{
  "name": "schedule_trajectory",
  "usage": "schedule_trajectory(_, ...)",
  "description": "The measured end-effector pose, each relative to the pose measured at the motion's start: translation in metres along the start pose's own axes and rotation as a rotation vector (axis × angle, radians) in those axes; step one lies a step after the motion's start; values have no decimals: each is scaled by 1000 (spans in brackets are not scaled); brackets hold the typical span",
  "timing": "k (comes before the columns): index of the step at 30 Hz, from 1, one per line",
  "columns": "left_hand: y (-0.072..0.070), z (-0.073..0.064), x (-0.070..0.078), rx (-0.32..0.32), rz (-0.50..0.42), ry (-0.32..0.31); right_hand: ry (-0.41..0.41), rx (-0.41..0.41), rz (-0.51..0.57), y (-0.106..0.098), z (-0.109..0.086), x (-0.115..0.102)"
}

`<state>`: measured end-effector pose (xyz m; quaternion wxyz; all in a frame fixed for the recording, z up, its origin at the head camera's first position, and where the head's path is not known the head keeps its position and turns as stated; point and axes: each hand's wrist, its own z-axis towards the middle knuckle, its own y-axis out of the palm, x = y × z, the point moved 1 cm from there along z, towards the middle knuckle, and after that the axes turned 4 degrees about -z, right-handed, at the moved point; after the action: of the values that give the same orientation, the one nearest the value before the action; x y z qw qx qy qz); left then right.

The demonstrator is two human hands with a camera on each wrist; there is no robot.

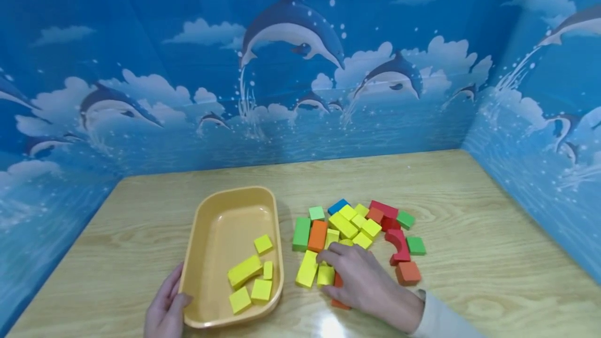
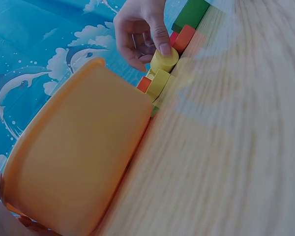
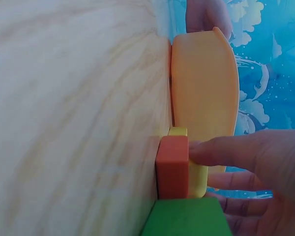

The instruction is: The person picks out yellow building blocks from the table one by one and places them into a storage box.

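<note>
Right hand's [image 1: 357, 275] fingers [image 1: 330, 256] pinch a rounded yellow block [image 1: 325, 277]. Left hand [image 1: 164, 306], partly hidden, grips the tray [image 1: 235, 195]; tabletop [image 1: 488, 244] opens toward three o'clock.

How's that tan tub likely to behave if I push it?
The tub is probably stiff, since its walls look straight where the left hand grips. Wide and low, it should slide rather than tip. The yellow blocks inside have bare space around them, so may shift.

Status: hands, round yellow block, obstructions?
Left hand grips tub. Right hand pinches round yellow block. Orange block close beside it, possibly crowding fingers.
</note>
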<state>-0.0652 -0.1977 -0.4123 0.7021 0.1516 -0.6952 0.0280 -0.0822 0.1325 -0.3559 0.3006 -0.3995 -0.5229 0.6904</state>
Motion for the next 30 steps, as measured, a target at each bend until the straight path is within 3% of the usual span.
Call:
schedule_trajectory(3, 0, 0, 0, -3, 5, 9, -3, -1, -9, -1, 0, -2)
schedule_trajectory(9, 0, 0, 1, 17, 58, -33, -15, 37, -26, -2, -3, -5)
schedule_trajectory(19, 1, 0, 3, 31, 131, -80, -17, 12, 109, -13, -2, -7)
schedule_trajectory(27, 1, 0, 5, 31, 117, -63, -61, 39, 262, -25, 26, -13)
schedule_trajectory(30, 3, 0, 6, 63, 157, -108, -97, 40, 290, -25, 38, -20)
